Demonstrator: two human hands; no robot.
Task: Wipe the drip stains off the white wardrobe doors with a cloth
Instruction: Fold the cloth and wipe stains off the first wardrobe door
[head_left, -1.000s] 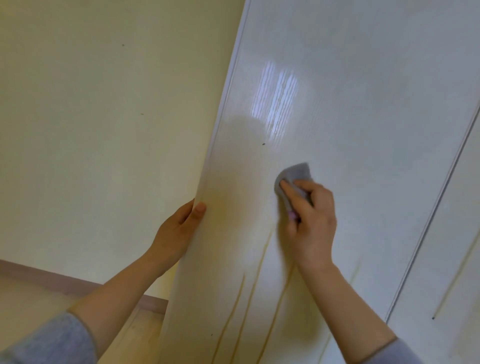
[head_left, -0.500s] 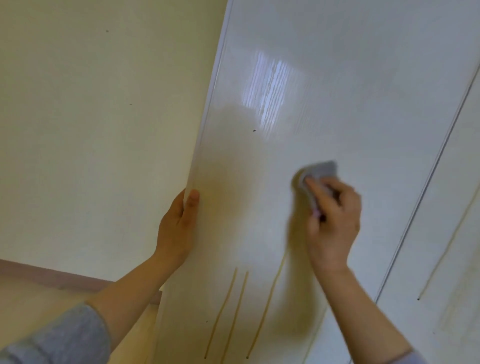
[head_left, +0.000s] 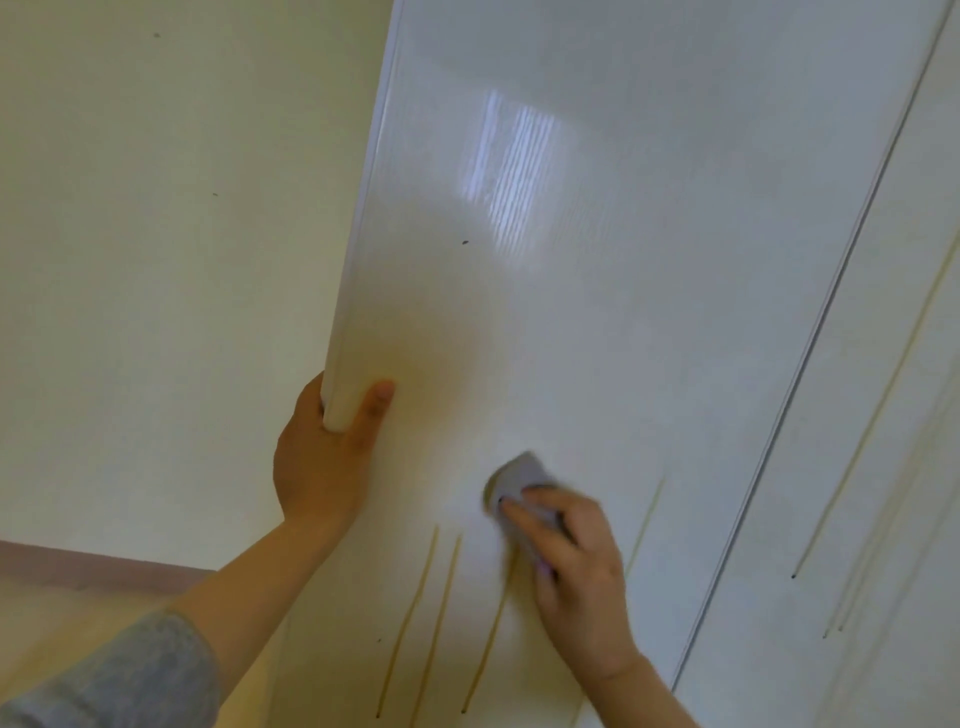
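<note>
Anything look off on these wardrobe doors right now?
Yes: brown drip streaks run down the open door below the cloth, and longer, fainter streaks mark the neighbouring door on the right. A small dark speck sits higher on the open door. No dents or cracks visible.

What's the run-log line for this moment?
phase: wiping | left-hand grip: edge of glossy white wardrobe door | right-hand grip: grey folded cloth, held on door | brown drip streaks: below cloth, unwiped

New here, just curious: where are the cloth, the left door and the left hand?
cloth (head_left: 519, 475), head view, grey top corner.
left door (head_left: 623, 322), head view, glossy front face.
left hand (head_left: 322, 467), head view, its middle.
</note>
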